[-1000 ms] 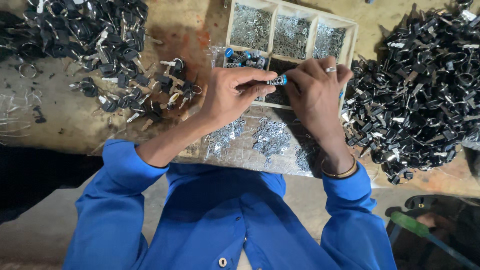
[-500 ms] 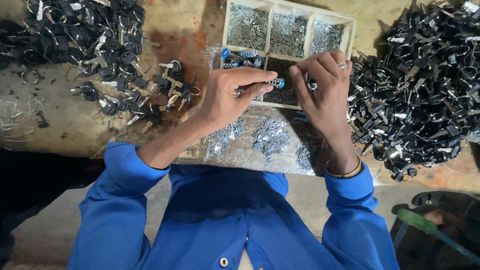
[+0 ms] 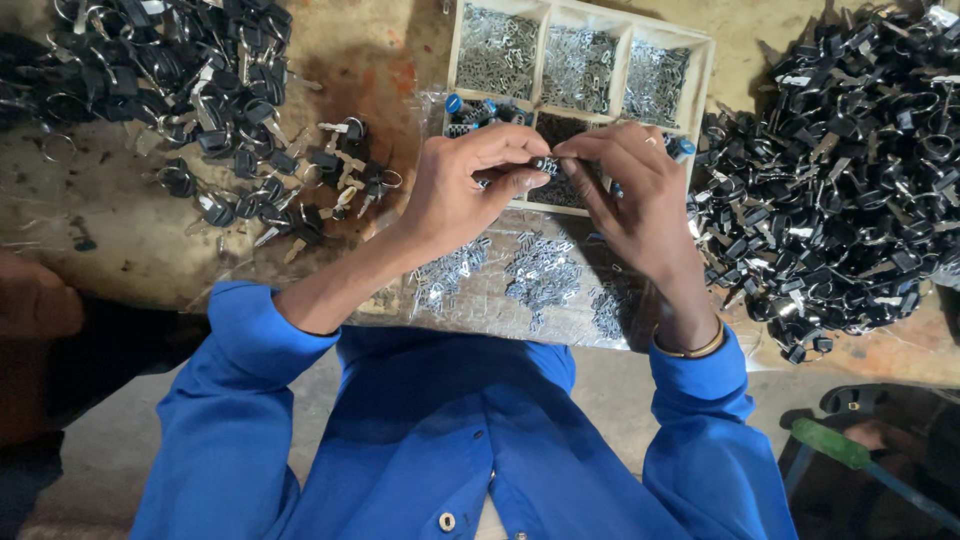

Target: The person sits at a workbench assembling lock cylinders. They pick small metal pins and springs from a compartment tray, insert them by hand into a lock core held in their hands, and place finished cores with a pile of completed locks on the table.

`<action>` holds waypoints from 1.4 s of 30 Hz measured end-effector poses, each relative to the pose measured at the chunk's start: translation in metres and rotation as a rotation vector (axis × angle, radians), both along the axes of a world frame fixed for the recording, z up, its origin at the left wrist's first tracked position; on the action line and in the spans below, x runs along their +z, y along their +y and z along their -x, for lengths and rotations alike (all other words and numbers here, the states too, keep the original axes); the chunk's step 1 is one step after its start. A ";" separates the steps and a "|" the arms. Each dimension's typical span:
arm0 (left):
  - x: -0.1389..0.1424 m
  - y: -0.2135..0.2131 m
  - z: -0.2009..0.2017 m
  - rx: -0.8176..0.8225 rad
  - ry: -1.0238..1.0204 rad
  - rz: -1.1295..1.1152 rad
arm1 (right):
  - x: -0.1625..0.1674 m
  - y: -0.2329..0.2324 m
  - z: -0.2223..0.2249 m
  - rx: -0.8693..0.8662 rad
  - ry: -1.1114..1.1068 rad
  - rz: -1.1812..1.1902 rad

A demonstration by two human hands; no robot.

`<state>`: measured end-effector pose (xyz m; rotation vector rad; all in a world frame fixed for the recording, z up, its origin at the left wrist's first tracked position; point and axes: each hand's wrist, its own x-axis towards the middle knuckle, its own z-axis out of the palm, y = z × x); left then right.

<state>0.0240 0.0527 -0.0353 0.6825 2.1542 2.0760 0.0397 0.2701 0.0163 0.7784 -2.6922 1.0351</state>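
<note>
A worn, stained brown workbench (image 3: 110, 250) carries everything here. On it, at the far middle, sits a pale divided tray (image 3: 704, 70) whose 3 back compartments hold small silvery metal parts, and just in front of the tray a clear plastic sheet (image 3: 480, 310) is spread with 3 small heaps of silvery parts (image 3: 540, 275). A heap of black-headed keys (image 3: 150, 70) lies at the far left with a few stragglers (image 3: 320, 190) scattered toward the tray, and a larger heap of black parts (image 3: 840, 190) covers the right side, just beside the tray.
</note>
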 end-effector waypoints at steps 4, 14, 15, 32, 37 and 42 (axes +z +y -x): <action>0.000 0.001 0.000 0.010 -0.004 0.017 | 0.003 0.000 0.000 0.030 0.049 -0.067; -0.005 0.001 -0.001 0.005 0.006 0.006 | 0.007 0.000 -0.006 0.044 0.137 -0.153; -0.006 0.001 -0.001 0.003 0.014 0.001 | 0.007 0.000 -0.006 0.052 0.137 -0.158; -0.003 0.001 -0.003 0.017 0.083 0.048 | 0.014 -0.006 -0.009 -0.078 -0.077 -0.046; -0.004 0.001 -0.003 0.027 0.115 0.053 | 0.014 -0.001 -0.005 0.076 0.077 -0.097; -0.006 0.002 -0.004 -0.006 0.024 -0.052 | 0.004 -0.004 -0.007 -0.077 -0.141 0.133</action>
